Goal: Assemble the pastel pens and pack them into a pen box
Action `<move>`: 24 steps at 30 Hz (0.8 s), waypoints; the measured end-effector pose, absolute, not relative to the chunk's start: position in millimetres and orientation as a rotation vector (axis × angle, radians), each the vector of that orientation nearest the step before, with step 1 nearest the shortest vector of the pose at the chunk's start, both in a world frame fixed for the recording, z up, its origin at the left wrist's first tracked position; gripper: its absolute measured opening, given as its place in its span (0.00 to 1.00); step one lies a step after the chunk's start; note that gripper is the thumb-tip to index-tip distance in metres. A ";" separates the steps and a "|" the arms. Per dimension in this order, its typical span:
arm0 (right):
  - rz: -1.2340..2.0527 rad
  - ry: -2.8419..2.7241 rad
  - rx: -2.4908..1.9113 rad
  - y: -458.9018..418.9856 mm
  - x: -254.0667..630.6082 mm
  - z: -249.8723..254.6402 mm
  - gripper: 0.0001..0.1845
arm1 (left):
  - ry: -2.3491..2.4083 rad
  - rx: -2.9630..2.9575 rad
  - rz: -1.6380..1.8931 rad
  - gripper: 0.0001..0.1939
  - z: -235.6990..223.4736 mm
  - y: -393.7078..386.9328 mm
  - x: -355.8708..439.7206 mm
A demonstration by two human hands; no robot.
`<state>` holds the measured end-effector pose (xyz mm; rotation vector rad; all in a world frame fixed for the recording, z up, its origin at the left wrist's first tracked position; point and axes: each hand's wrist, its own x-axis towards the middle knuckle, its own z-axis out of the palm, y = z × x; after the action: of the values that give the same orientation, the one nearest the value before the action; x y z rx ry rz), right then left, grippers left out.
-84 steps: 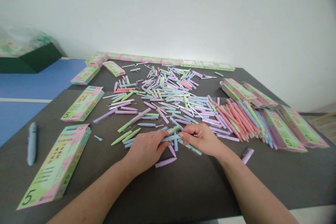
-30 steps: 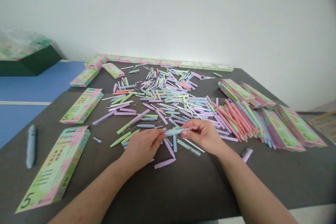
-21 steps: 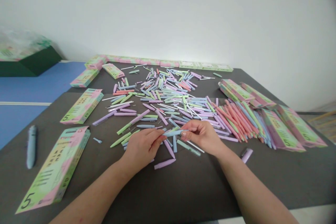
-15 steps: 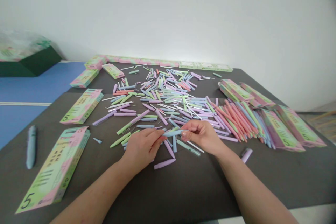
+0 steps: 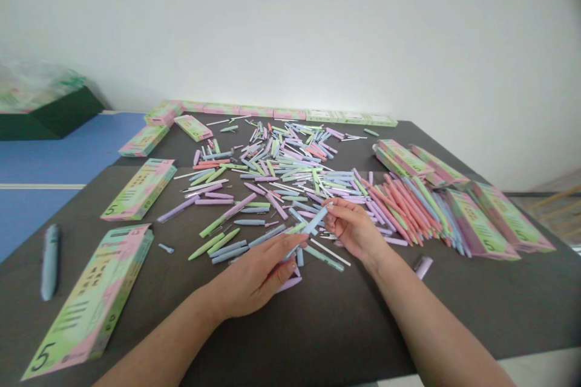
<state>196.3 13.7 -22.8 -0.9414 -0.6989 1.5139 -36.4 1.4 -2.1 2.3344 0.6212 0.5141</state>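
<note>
My right hand is closed on a light blue pen and holds it tilted just above the dark table. My left hand lies low in front of it with the fingers loosely stretched out. Its fingertips are close to the pen's lower end and rest over a lilac pen piece. Beyond both hands spreads a loose pile of pastel pen barrels, caps and white refills.
A row of assembled pink, green and blue pens lies at the right, beside flat green-and-pink boxes. More boxes lie at the left and along the far edge. A thick blue pen lies far left, a lilac cap near my right forearm.
Both hands held the blue pen level between them. Now my left hand has come off it and dropped toward the table, and my right hand has tilted the pen up and away.
</note>
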 end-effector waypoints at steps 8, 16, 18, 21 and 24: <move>1.706 -0.641 -0.858 11.8 188.1 -24.2 0.08 | 0.440 2.400 0.391 0.26 -1.1 -8.2 -28.8; 1.753 -0.699 -0.839 7.6 182.6 -25.2 0.09 | 0.448 2.599 0.419 0.22 -12.4 -14.9 -22.2; 1.754 -0.734 -0.835 6.9 183.2 -25.1 0.09 | 0.438 2.646 0.439 0.22 -16.6 -15.6 -21.3; 1.743 -0.762 -0.834 6.0 184.0 -24.7 0.09 | 0.418 2.696 0.437 0.21 -20.6 -15.7 -20.6; 1.732 -0.768 -0.832 5.6 184.2 -23.8 0.09 | 0.398 2.748 0.454 0.19 -21.3 -15.8 -19.9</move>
<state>184.2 5.6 -23.8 -0.8318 -0.7679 1.7323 -19.9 -15.8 -21.3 2.7485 0.3979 0.4537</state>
